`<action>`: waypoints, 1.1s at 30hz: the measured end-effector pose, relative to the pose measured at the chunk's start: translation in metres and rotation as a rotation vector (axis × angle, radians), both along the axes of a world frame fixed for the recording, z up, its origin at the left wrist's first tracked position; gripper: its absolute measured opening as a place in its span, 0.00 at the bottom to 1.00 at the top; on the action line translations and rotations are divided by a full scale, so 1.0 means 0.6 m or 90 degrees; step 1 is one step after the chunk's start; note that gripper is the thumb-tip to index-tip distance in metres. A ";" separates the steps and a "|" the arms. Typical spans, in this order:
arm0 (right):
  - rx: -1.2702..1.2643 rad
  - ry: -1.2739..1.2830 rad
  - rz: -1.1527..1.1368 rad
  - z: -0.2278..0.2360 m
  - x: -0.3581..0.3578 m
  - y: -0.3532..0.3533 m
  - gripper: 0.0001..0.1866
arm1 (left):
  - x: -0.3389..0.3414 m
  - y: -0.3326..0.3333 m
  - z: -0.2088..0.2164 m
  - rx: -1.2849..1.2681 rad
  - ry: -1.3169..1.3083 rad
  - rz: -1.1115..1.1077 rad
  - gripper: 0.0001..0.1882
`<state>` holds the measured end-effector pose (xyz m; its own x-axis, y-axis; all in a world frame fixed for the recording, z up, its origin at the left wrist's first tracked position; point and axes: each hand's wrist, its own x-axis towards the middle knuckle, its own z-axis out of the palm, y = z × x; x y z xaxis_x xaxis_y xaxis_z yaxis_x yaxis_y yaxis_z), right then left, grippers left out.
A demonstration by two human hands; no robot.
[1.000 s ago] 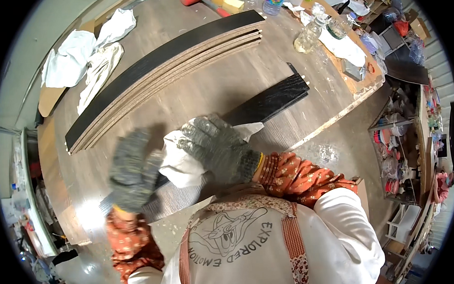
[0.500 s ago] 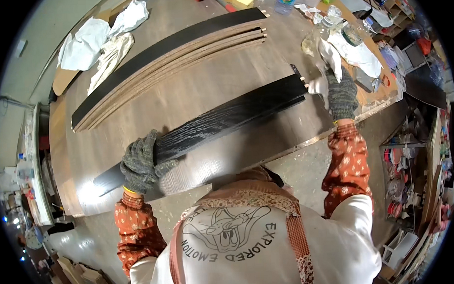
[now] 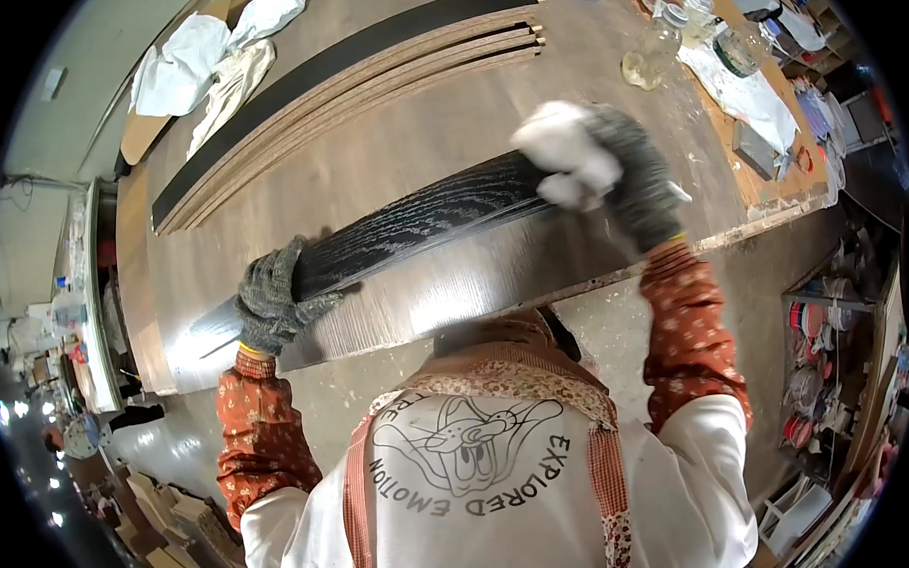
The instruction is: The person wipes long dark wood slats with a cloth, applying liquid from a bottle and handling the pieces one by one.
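Observation:
A long black wood-grained board (image 3: 422,225) lies at a slant along the near side of the table. My left hand (image 3: 273,298), in a dark grey knit glove, is closed round its left part, the thumb along the near edge. My right hand (image 3: 631,173), gloved alike and smeared by motion, grips a bunched white cloth (image 3: 567,150) over the board's right end. That end is hidden beneath cloth and glove. Beyond it rests a row of similar boards (image 3: 368,92), the farthest with its black face up, the others showing brown edges.
Crumpled white cloths (image 3: 182,68) lie at the table's far left. At the right stand a glass jar (image 3: 657,52) and a second jar (image 3: 739,52) by a white cloth (image 3: 743,99). A dark grey block (image 3: 755,148) sits near the right edge of the table (image 3: 455,304).
My right hand has swung left with the white cloth, from beside the jars onto the board's right end. My left hand keeps its hold. The whole view has shifted slightly.

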<state>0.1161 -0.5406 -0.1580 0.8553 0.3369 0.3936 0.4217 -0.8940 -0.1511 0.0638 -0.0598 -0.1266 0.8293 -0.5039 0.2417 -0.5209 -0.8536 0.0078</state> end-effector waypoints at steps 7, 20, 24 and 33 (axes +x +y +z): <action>0.264 -0.076 -0.363 0.083 -0.004 -0.079 0.28 | -0.002 -0.055 0.042 -0.068 -0.045 -0.047 0.47; 0.215 0.180 0.188 0.119 0.022 0.093 0.39 | 0.021 -0.338 -0.029 -0.107 -0.187 -0.073 0.28; -0.057 0.114 0.198 0.085 0.043 0.084 0.30 | 0.012 -0.315 -0.043 -0.145 -0.155 0.006 0.27; -0.022 0.121 0.142 0.071 0.041 0.083 0.22 | -0.118 0.110 -0.023 -0.276 -0.197 0.464 0.17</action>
<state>0.1409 -0.4907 -0.1152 0.8159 0.5353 0.2185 0.5755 -0.7885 -0.2171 -0.0070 0.0065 -0.1405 0.7734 0.3092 0.5533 0.1164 -0.9274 0.3555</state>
